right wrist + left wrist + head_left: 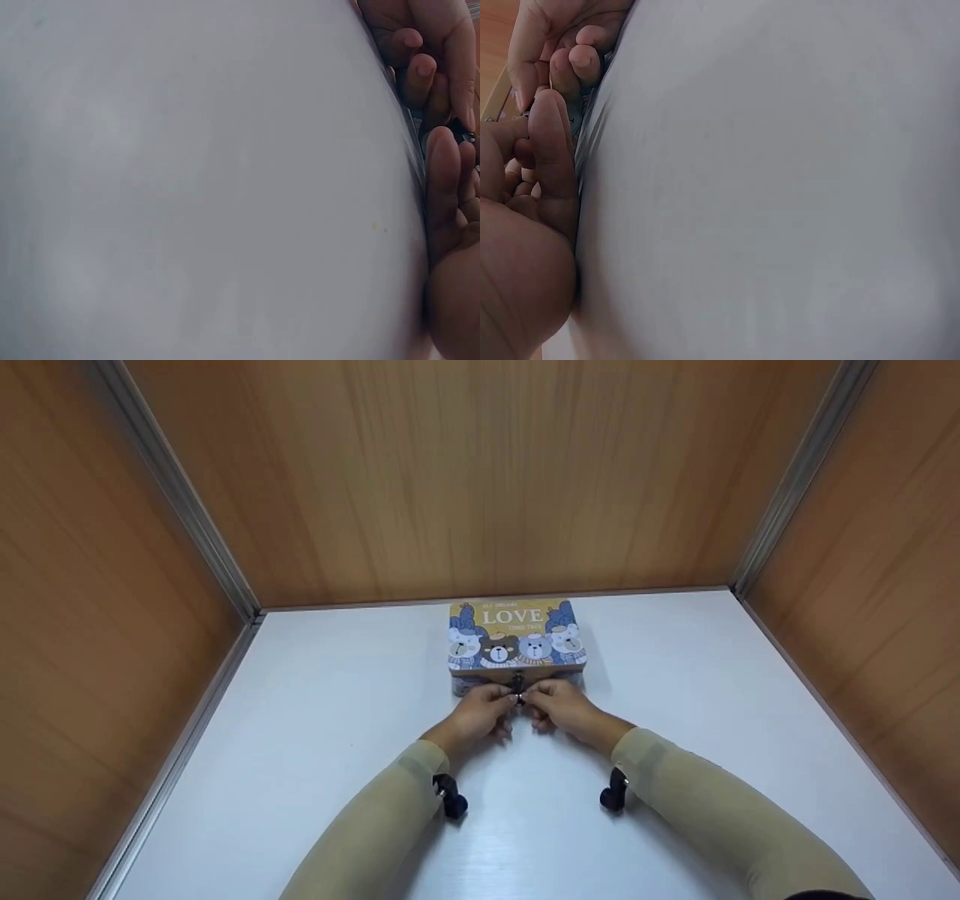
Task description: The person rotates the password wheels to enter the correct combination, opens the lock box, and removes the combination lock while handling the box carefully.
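A lidded box (517, 637) printed with bears and the word LOVE stands shut against the back of the table. From the middle of its front edge hangs a dark clasp (517, 681) with a small shiny metal lock (519, 699) at its lower end. My left hand (474, 718) pinches the lock from the left, thumb and forefinger on it. From the right, my right hand (568, 711) pinches it too, fingertips nearly meeting the left ones. In the right wrist view, a bit of dark metal (463, 131) shows between the fingers; the rest is hidden.
The white tabletop (360, 682) is closed in by a wooden back wall (480, 480) just behind the box, plus a left side wall (97, 622) and a right side wall (877, 585). Dark wrist cameras hang under both sleeves.
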